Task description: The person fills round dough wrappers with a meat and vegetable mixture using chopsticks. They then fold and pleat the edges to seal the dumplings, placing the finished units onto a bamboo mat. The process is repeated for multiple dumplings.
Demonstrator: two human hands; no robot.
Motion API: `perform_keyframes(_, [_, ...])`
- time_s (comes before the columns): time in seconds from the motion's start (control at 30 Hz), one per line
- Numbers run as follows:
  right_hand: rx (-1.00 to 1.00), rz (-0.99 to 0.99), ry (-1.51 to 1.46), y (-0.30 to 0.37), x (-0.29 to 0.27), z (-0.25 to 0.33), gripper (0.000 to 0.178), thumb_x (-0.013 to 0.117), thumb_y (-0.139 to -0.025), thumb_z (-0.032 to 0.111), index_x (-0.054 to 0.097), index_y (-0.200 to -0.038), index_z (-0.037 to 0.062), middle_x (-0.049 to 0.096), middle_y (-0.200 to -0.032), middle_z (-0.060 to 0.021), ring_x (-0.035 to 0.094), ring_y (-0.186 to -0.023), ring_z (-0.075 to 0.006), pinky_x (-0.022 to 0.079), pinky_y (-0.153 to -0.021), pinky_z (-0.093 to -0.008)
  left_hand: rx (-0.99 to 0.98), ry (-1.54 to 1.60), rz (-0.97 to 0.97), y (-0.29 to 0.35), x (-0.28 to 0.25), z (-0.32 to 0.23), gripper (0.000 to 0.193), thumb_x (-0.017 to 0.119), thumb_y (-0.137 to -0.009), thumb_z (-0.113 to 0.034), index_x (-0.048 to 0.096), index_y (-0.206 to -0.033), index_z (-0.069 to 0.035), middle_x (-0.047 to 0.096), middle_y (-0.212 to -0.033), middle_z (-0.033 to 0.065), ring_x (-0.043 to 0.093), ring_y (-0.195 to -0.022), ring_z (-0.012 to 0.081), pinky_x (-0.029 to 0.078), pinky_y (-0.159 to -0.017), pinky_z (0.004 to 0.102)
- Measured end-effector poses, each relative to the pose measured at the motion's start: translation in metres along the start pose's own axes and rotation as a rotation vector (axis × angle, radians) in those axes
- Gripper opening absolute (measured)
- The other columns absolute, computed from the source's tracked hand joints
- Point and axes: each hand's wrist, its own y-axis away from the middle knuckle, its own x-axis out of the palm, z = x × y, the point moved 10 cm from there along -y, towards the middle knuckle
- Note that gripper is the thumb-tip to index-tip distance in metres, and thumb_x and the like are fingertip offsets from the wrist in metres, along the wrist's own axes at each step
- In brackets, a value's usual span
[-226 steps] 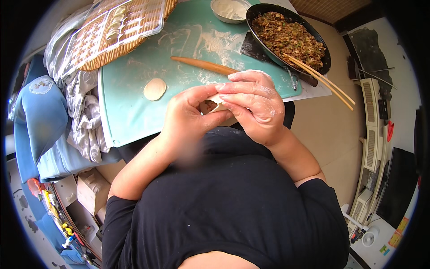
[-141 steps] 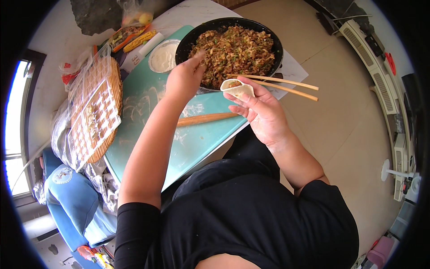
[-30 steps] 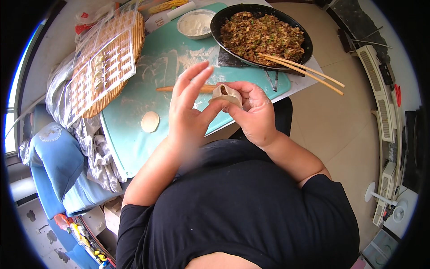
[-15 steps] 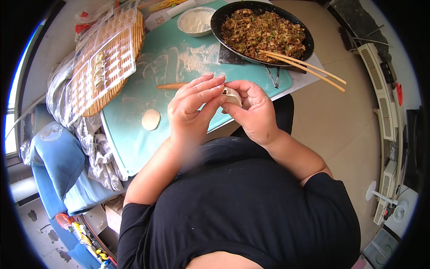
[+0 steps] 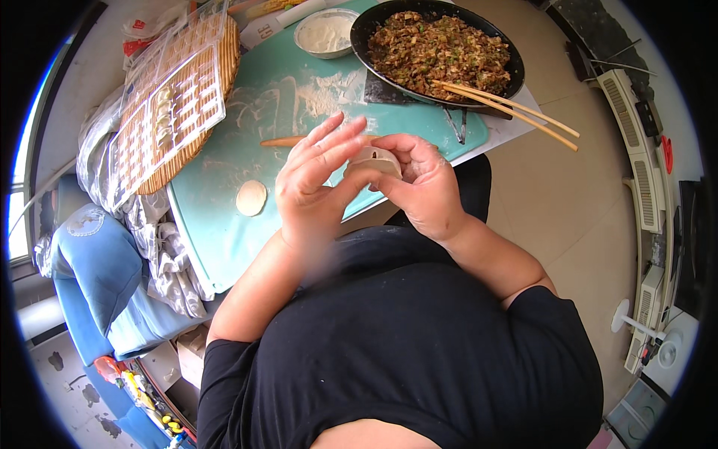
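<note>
A half-folded dumpling (image 5: 383, 162) is held between my two hands above the near edge of the board, a dark bit of filling showing at its opening. My right hand (image 5: 426, 183) grips its right side between thumb and curled fingers. The thumb of my left hand (image 5: 314, 176) presses its near left side, while several left fingers stretch up and away from it. To the left of my hands, a round dough wrapper (image 5: 251, 198) lies flat on the board. Beyond my left hand lies a wooden rolling pin (image 5: 281, 141), partly covered by the fingers.
The turquoise board (image 5: 224, 251) carries scattered flour (image 5: 329, 96). A black pan of chopped filling (image 5: 441, 56) stands at the far right, with chopsticks (image 5: 523, 112) across its rim. Beside it sits a bowl of flour (image 5: 327, 34). A clear compartment tray (image 5: 168, 108) rests on a woven mat at the left.
My left fingers have lifted and spread away from the dumpling, showing more of it. The left thumb stays against it, and my right hand has hardly moved.
</note>
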Motion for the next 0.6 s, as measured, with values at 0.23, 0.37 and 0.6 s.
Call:
perform_keyframes(0.23, [0.016, 0.033, -0.023, 0.001, 0.006, 0.001, 0.034, 0.057, -0.083, -0.004, 0.047, -0.115, 0.0001, 0.055, -0.107, -0.0046, 0.053, -0.097, -0.0091, 0.045, -0.082, -0.023, 0.04, -0.024, 0.166, -0.002, 0.011, -0.001, 0.025, 0.071, -0.066, -0.003, 0.067, -0.09, -0.005, 0.064, -0.107, 0.0093, 0.052, -0.113, 0.0325, 0.041, -0.092, 0.0396])
perform_keyframes(0.37, [0.012, 0.016, -0.078, 0.001, 0.011, 0.002, 0.035, 0.057, -0.083, -0.004, 0.046, -0.116, 0.0, 0.055, -0.107, -0.0037, 0.052, -0.098, -0.0084, 0.044, -0.083, -0.0224, 0.184, -0.14, 0.172, 0.001, 0.009, -0.009, 0.018, 0.071, -0.065, -0.003, 0.067, -0.082, -0.008, 0.066, -0.101, 0.0074, 0.055, -0.11, 0.03, 0.042, -0.088, 0.0388])
perform_keyframes(0.6, [0.024, 0.019, -0.079, 0.0, 0.012, -0.003, 0.034, 0.057, -0.083, -0.004, 0.047, -0.116, 0.0003, 0.055, -0.108, -0.0049, 0.054, -0.096, -0.0087, 0.045, -0.081, -0.0218, 0.125, -0.068, 0.097, 0.005, -0.001, -0.001, 0.026, 0.072, -0.067, -0.006, 0.065, -0.092, -0.006, 0.063, -0.107, 0.0103, 0.053, -0.113, 0.0309, 0.038, -0.094, 0.0389])
